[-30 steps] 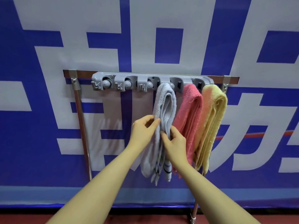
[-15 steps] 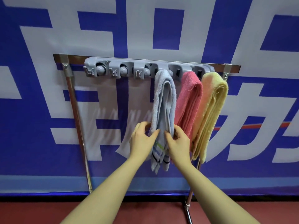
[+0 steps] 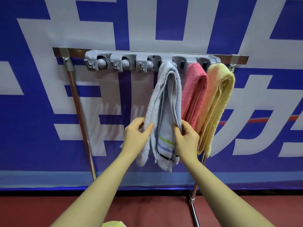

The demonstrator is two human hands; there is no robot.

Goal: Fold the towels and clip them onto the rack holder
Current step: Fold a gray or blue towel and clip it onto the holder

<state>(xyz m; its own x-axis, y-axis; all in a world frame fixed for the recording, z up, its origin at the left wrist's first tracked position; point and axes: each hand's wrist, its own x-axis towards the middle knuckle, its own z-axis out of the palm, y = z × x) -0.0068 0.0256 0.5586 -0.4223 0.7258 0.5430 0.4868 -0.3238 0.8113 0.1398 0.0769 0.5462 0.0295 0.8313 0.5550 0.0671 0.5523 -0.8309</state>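
A grey rack holder (image 3: 152,62) with several clips is fixed to a metal bar. Three folded towels hang from its right half: a light blue towel (image 3: 165,99) with coloured stripes near its end, a pink towel (image 3: 194,94) and a yellow towel (image 3: 216,102). My left hand (image 3: 136,136) pinches the blue towel's left fold between thumb and fingers. My right hand (image 3: 186,138) pinches its right fold at the same height. The three clips at the left hold nothing.
The bar rests on two chrome legs, the left leg (image 3: 80,115) and the right leg (image 3: 193,200), in front of a blue and white banner (image 3: 49,95). Red floor (image 3: 32,210) lies below. A yellow object (image 3: 113,224) peeks in at the bottom edge.
Both hands slid down the blue towel from its middle toward the striped end and pulled its two folds slightly apart. The view shifted a little.
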